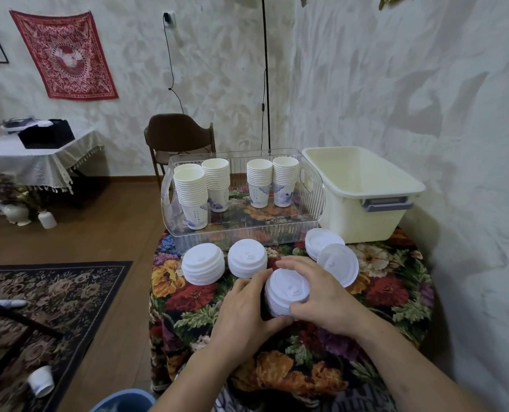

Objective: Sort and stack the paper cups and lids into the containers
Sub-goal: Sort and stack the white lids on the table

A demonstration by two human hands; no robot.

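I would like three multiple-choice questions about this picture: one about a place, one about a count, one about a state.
1. Where do the cup stacks stand?
A. clear bin
B. cream tub
C. floor

2. How many lid stacks lie on the table, the held one included?
A. two
B. five
C. eight

3. What state is the cream tub in?
A. full of lids
B. lidded
C. empty

Key: 1 A, the cups stand inside the clear bin. 2 B, four stacks surround the held lid stack. 3 C, its inside shows bare.

Both hands, left hand (241, 313) and right hand (321, 295), grip lid stack (287, 292) on floral table (381, 292); cup stacks (235, 185) in clear bin (247, 233), cream tub (363, 197) beside.
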